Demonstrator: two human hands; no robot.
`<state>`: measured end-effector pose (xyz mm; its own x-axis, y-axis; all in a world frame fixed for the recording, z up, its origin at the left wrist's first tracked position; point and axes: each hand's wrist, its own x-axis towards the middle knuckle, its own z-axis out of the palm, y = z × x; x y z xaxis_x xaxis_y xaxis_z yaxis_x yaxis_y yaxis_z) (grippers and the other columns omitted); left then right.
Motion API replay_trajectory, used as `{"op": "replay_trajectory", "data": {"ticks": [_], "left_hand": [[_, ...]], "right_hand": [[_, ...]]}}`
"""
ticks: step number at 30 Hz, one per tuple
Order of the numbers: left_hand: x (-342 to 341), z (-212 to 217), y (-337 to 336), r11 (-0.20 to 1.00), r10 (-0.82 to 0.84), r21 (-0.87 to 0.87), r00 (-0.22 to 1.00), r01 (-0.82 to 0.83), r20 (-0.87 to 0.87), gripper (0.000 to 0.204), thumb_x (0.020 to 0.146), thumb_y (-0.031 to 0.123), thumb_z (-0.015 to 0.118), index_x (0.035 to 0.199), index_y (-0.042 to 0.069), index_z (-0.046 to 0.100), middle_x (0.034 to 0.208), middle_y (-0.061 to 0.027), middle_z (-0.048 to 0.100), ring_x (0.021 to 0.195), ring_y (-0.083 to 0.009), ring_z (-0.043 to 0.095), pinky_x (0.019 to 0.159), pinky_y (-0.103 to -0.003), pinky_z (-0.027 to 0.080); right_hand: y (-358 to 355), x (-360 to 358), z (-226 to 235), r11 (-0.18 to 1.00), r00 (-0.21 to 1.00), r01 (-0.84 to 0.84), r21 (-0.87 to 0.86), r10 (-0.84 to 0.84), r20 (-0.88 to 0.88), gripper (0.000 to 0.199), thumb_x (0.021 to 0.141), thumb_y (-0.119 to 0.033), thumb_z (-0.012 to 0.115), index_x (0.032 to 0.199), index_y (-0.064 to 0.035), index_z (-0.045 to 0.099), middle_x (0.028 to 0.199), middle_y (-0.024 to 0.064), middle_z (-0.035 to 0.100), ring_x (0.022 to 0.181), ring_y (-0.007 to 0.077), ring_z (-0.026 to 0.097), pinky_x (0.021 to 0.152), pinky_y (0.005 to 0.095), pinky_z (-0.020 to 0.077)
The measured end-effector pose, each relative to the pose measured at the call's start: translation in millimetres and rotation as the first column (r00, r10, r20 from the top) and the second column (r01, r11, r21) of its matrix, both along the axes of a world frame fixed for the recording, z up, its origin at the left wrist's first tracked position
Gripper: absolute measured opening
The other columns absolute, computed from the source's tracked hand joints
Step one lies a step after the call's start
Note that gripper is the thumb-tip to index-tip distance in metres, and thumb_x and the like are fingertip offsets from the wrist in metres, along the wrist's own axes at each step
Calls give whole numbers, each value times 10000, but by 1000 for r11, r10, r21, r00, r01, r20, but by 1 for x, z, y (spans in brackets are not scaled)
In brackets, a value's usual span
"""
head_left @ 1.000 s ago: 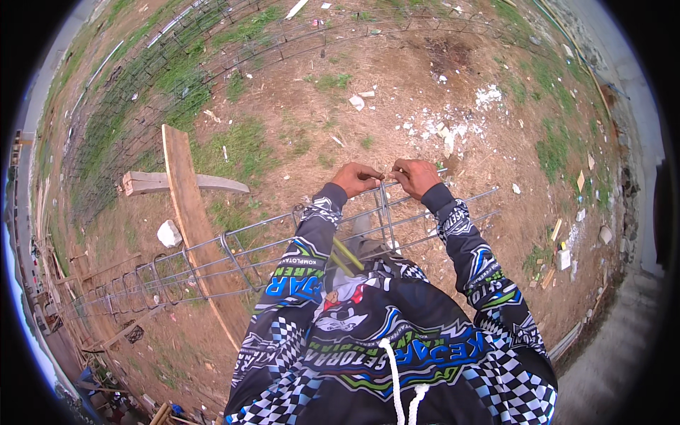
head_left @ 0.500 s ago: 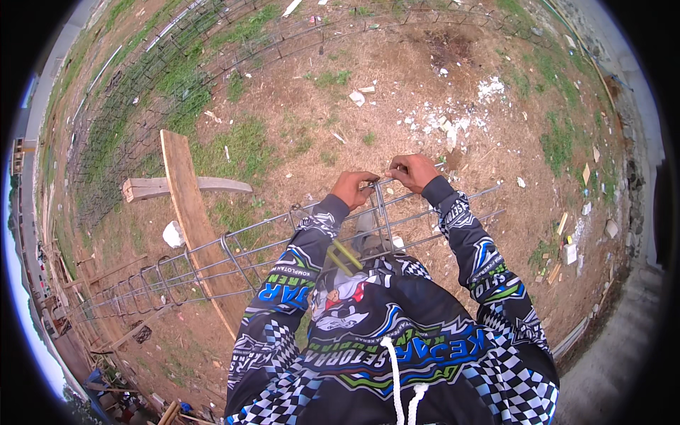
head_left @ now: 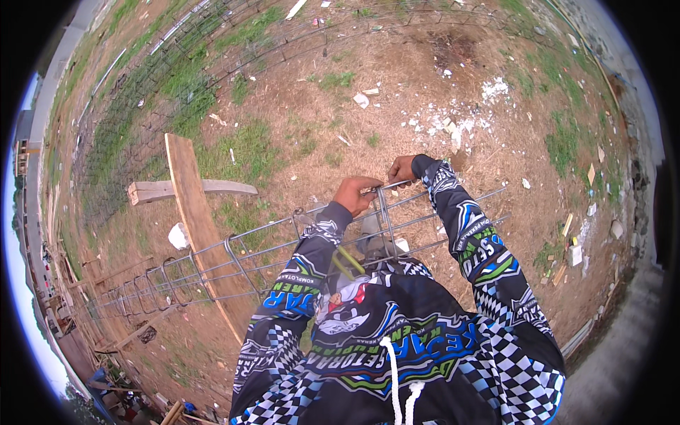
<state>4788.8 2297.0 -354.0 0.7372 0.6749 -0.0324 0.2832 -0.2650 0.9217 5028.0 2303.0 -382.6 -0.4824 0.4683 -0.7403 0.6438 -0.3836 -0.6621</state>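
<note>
A long rebar cage (head_left: 248, 263) runs from the far left to beneath my hands, its thin steel bars joined by square stirrups. My left hand (head_left: 356, 195) is closed on the cage's far top bar, thumb and fingers at the corner of a stirrup (head_left: 385, 218). Just right of that corner, my right hand (head_left: 402, 170) is closed in a pinch over the same bar, its wrist bent inward. Whatever lies between its fingertips is too small to make out. Past my right forearm the bar ends (head_left: 489, 194) stick out.
A wooden plank (head_left: 190, 188) crosses a timber beam (head_left: 152, 191) at the left, under the cage. Wire mesh (head_left: 134, 134) lies on the grass at the upper left. White rubble (head_left: 460, 127) is scattered beyond my hands. A concrete edge (head_left: 623, 319) borders the right.
My right hand has turned over, its wrist bending inward and its forearm swinging up and left. My left hand stays at the stirrup corner.
</note>
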Motion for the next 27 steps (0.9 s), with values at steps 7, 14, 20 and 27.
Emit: {"op": "replay_trajectory", "data": {"ticks": [7, 14, 20, 27], "left_hand": [[1, -2, 1, 1000, 10, -14, 1000, -9, 28, 271, 709, -30, 697, 974, 26, 698, 968, -154, 698, 903, -296, 678, 810, -346, 519], [4, 0, 4, 999, 39, -10, 999, -40, -17, 241, 723, -12, 688, 959, 33, 707, 957, -148, 703, 903, -287, 680, 809, -346, 518], [1, 0, 3, 998, 53, -16, 998, -54, -31, 245, 726, -13, 690, 965, 34, 711, 968, -148, 703, 911, -278, 682, 813, -334, 521], [1, 3, 4, 997, 75, 5, 997, -75, -26, 239, 725, -6, 700, 960, 34, 715, 975, -149, 704, 913, -278, 683, 813, -331, 526]], "right_hand": [[-24, -14, -1, 738, 939, 162, 655, -320, 128, 266, 776, -300, 731, 850, -47, 698, 723, 117, 677, 661, 236, 643, 597, 393, 485], [-111, -46, 62, 521, 801, 128, 844, -556, 222, 193, 871, -236, 594, 832, -52, 640, 687, 137, 632, 702, 341, 625, 661, 454, 496], [-117, -49, 56, 757, 819, 101, 645, -431, 378, 476, 814, -219, 655, 1261, -115, 528, 837, 187, 665, 808, 372, 640, 710, 466, 504], [-94, -45, 43, 784, 922, 21, 621, -255, 291, 443, 811, -203, 644, 1247, -175, 566, 909, 190, 645, 900, 370, 614, 788, 455, 477]]}}
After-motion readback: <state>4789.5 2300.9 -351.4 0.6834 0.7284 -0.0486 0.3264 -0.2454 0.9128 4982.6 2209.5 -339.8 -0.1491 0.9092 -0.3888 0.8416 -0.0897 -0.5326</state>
